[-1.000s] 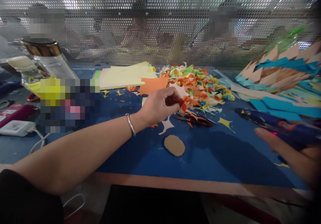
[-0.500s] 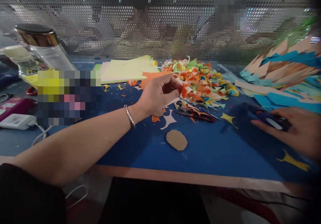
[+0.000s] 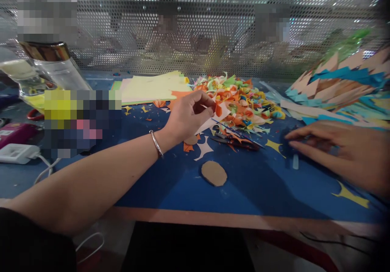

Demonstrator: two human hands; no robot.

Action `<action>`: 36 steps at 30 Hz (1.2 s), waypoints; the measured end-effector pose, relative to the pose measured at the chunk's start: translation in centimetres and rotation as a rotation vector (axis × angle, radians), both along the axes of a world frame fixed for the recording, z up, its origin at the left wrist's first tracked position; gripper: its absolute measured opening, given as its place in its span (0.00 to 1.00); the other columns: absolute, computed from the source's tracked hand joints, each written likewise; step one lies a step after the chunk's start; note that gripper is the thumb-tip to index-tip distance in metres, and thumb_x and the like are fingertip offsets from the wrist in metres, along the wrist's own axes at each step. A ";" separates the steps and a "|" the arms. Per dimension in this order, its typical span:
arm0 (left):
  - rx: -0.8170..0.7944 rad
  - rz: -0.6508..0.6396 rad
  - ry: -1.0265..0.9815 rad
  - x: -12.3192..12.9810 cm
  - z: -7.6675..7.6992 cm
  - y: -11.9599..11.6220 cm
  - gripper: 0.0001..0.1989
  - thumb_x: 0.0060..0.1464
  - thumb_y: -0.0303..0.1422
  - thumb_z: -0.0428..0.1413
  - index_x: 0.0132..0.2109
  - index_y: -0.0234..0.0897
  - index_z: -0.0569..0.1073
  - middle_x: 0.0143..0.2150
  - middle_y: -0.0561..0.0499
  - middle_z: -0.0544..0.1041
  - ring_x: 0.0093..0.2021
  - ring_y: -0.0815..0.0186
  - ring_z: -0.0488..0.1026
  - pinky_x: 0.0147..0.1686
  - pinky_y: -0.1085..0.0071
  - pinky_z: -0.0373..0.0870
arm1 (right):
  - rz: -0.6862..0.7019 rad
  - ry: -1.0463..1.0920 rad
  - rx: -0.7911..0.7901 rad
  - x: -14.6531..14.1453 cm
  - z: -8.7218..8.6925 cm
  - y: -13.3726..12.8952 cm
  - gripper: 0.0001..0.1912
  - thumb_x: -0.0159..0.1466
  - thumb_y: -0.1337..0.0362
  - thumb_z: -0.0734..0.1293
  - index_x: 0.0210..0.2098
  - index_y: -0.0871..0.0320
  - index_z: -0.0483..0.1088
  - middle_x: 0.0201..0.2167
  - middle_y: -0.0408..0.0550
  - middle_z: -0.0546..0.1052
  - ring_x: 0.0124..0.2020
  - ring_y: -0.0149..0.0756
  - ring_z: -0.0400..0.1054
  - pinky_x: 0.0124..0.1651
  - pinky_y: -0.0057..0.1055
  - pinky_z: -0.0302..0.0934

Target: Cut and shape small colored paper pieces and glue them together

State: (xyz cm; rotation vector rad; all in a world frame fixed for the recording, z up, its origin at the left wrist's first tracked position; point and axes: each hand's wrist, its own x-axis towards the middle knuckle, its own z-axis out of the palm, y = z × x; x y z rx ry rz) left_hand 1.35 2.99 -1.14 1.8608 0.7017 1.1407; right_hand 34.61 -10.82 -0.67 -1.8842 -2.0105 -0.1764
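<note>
Tabletop (image 3: 179, 194), right hand (image 3: 344, 150) now farther left

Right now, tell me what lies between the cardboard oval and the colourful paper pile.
In the head view, a dark scissor-like tool, a thin blue stick-like item and orange scraps lie nearer the pile; bare blue tabletop shows toward the oval.

One cardboard oval (image 3: 214, 173), one paper-curl heap (image 3: 243, 105), one bracelet (image 3: 155, 142), two capped bottles (image 3: 62, 75), one adapter (image 3: 18, 153).

The frame's right edge crops the right hand (image 3: 338, 152).
</note>
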 end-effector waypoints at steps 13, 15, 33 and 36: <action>-0.007 0.066 -0.041 -0.2 -0.8 1.9 0.04 0.55 0.29 0.59 0.36 0.39 0.70 0.34 0.50 0.81 0.31 0.71 0.77 0.30 0.71 0.72 | 0.277 0.079 -0.173 -10.8 2.6 6.1 0.21 0.67 0.49 0.62 0.39 0.55 0.81 0.28 0.50 0.83 0.25 0.38 0.73 0.30 0.34 0.61; -0.017 0.067 -0.055 -0.2 -0.8 1.9 0.04 0.54 0.28 0.59 0.36 0.39 0.70 0.34 0.51 0.81 0.32 0.70 0.78 0.30 0.71 0.72 | 0.271 0.094 -0.201 -11.2 2.6 6.8 0.19 0.67 0.52 0.63 0.40 0.55 0.81 0.30 0.51 0.84 0.27 0.39 0.75 0.31 0.35 0.63; -0.004 0.097 -0.029 0.1 -0.8 1.6 0.06 0.56 0.25 0.60 0.35 0.38 0.70 0.35 0.52 0.79 0.31 0.72 0.77 0.32 0.71 0.74 | 0.503 -0.113 -0.155 -11.7 -0.2 9.8 0.12 0.68 0.61 0.63 0.38 0.56 0.79 0.36 0.53 0.82 0.32 0.39 0.76 0.36 0.35 0.66; -0.001 0.084 -0.027 0.0 -0.8 1.6 0.06 0.56 0.25 0.60 0.35 0.38 0.71 0.36 0.51 0.80 0.31 0.72 0.77 0.33 0.72 0.75 | 0.481 -0.061 -0.120 -11.3 -0.8 9.7 0.12 0.68 0.59 0.64 0.36 0.55 0.78 0.35 0.52 0.82 0.30 0.38 0.74 0.35 0.34 0.65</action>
